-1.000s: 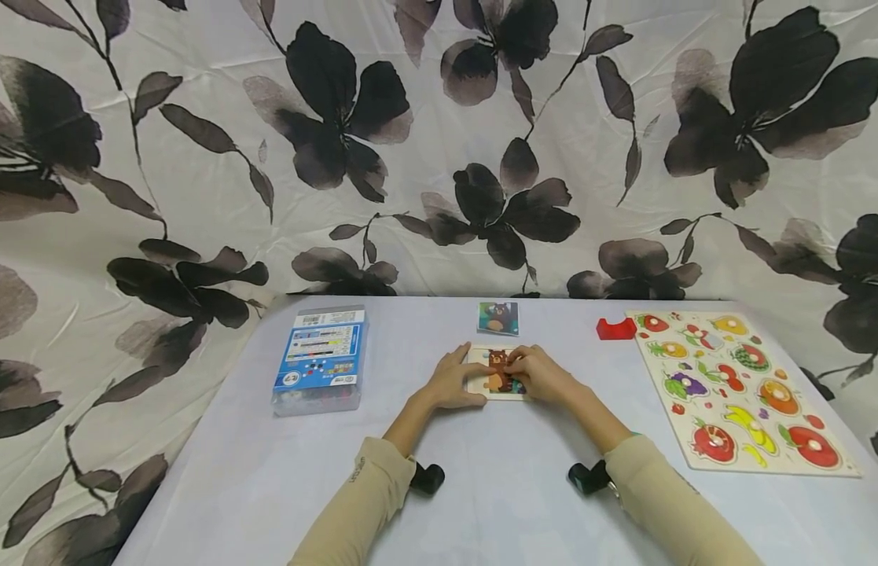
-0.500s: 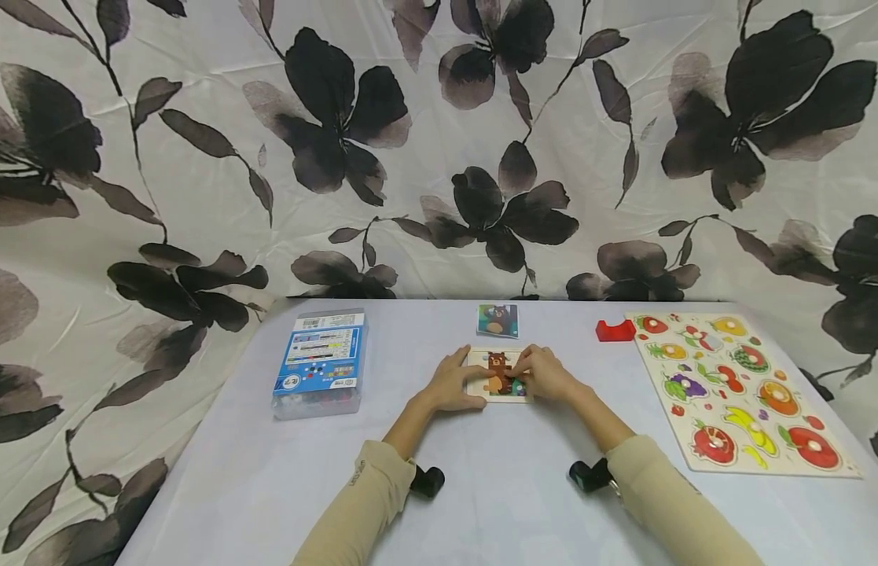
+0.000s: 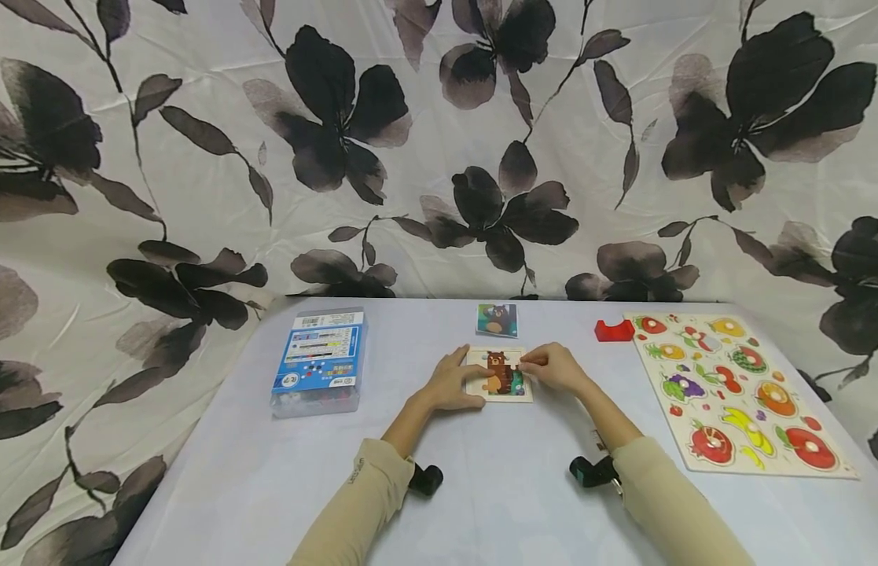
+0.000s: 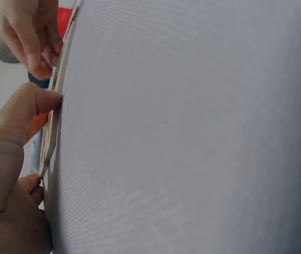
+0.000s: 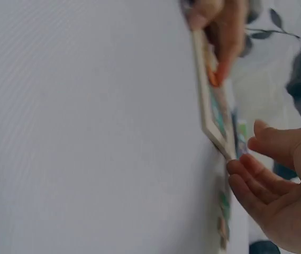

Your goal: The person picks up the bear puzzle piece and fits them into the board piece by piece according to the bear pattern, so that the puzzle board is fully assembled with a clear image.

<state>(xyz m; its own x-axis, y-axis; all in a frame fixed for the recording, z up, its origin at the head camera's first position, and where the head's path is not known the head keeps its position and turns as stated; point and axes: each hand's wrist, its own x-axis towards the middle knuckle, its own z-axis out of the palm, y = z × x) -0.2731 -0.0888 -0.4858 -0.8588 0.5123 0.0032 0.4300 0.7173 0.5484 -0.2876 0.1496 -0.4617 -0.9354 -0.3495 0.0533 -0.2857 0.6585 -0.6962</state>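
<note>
A small wooden puzzle board [image 3: 508, 398] with a brown bear picture lies mid-table. My left hand [image 3: 449, 383] grips its left side, with the thumb at the near edge and fingers toward the far side. In the right wrist view, one left finger presses an orange part [image 5: 212, 76] of the picture. My right hand [image 3: 554, 367] is at the board's right side, fingertips right at its edge. A gap shows between the right thumb and fingers [image 5: 248, 182] in the right wrist view, with nothing seen between them. A matching bear picture card [image 3: 497, 321] lies just behind the board.
To the left lies a clear plastic box [image 3: 318, 362] with a blue label. A large fruit puzzle board [image 3: 700, 460] is on the right, with a red notched block [image 3: 614, 331] by its far corner. Behind the white table [image 3: 495, 487] hangs a floral cloth [image 3: 424, 267].
My right hand has moved right, from over the bear picture to the board's right edge, uncovering more of the picture. The left hand keeps its grip in the same place.
</note>
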